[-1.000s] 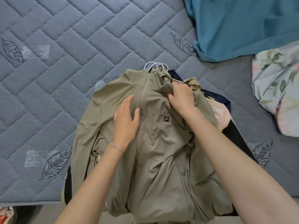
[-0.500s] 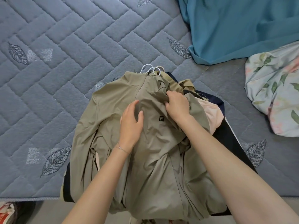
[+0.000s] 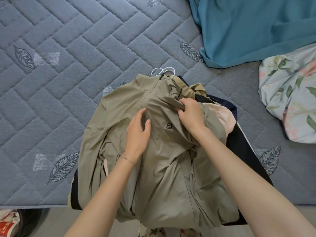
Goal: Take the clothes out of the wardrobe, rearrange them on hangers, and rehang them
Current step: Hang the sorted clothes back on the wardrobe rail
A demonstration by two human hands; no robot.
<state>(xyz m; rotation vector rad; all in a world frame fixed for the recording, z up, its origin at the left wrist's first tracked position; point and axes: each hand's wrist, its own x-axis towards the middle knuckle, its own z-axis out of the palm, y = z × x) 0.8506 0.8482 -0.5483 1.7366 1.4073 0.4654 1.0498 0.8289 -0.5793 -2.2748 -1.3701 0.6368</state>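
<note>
Fingers [image 3: 181,112] of the right hand [image 3: 192,115] pinch a bunched fold of the khaki jacket [image 3: 164,168] near its collar.

The left hand [image 3: 137,132] lies flat on the chest beside the zip, fingers together, thumb apart. Since a second ago the left hand has crept toward the zip and the right has gathered more cloth, so working the jacket off its hanger seems only begun. The jacket lies centre frame on a pile of clothes [image 3: 239,147] on the grey mattress [image 3: 68,69], with white hanger hooks [image 3: 162,71] just above the collar. A teal cloth [image 3: 256,28] lies upper right.
</note>
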